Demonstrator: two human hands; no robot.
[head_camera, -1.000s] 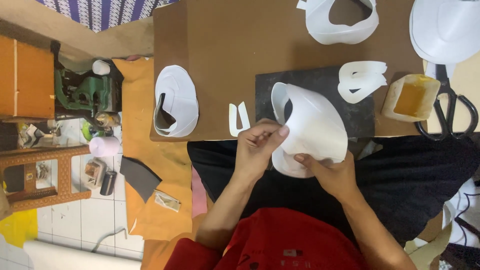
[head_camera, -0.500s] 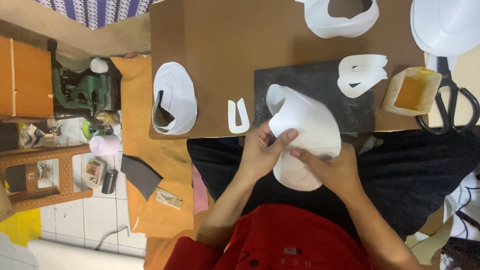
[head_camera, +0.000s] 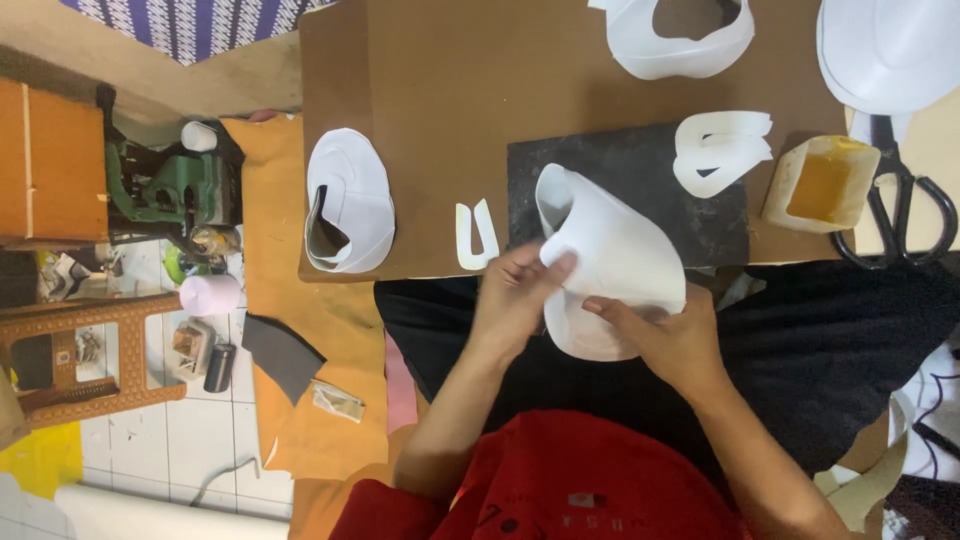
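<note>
I see both hands on the white curved sheet (head_camera: 620, 260), held at the near edge of the brown board (head_camera: 450, 90), partly over the dark mat (head_camera: 640, 170). Left hand (head_camera: 515, 300) pinches its left edge, thumb on top. Right hand (head_camera: 670, 335) grips the lower edge, fingers pressed on the sheet. Small U-shaped cutout (head_camera: 476, 235) just left; yellow tub (head_camera: 820, 182) and scissors (head_camera: 905, 205) off right.

Single head view, steep downward, close over brown board (head_camera: 450, 120).
</note>
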